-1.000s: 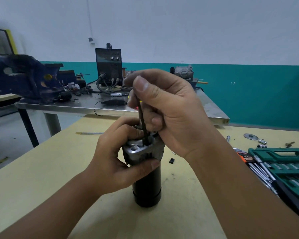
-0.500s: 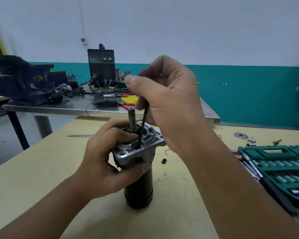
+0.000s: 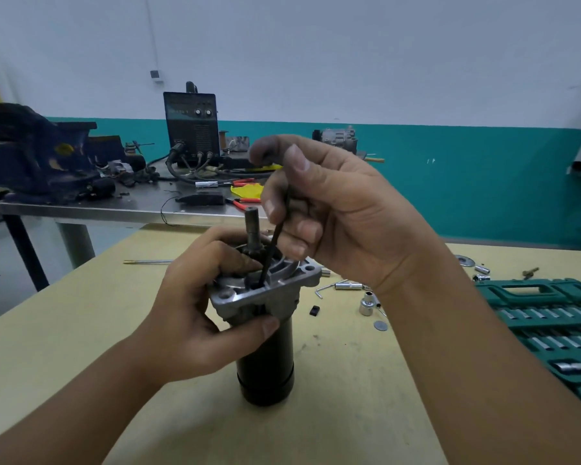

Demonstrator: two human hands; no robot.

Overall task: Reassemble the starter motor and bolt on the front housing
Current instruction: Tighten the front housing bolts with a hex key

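The starter motor (image 3: 265,374) stands upright on the yellow table (image 3: 64,330), a black cylinder with a grey aluminium front housing (image 3: 275,290) on top and its shaft (image 3: 251,226) pointing up. My left hand (image 3: 198,313) grips the housing, thumb on its front and fingers over its top. My right hand (image 3: 336,213) pinches a thin dark long bolt (image 3: 272,250), whose lower end sits in a hole in the housing.
A green socket set case (image 3: 550,327) lies open at the right. Loose sockets (image 3: 368,303), an allen key (image 3: 322,290), a washer (image 3: 465,261) and a thin rod (image 3: 148,262) lie on the table. Behind stands a steel bench (image 3: 114,209) with a blue vise (image 3: 34,156) and a welder (image 3: 191,129).
My right hand has lifted up and back, uncovering the shaft and the housing top. The long bolt stays in the housing hole, now leaning. My left hand keeps its grip.
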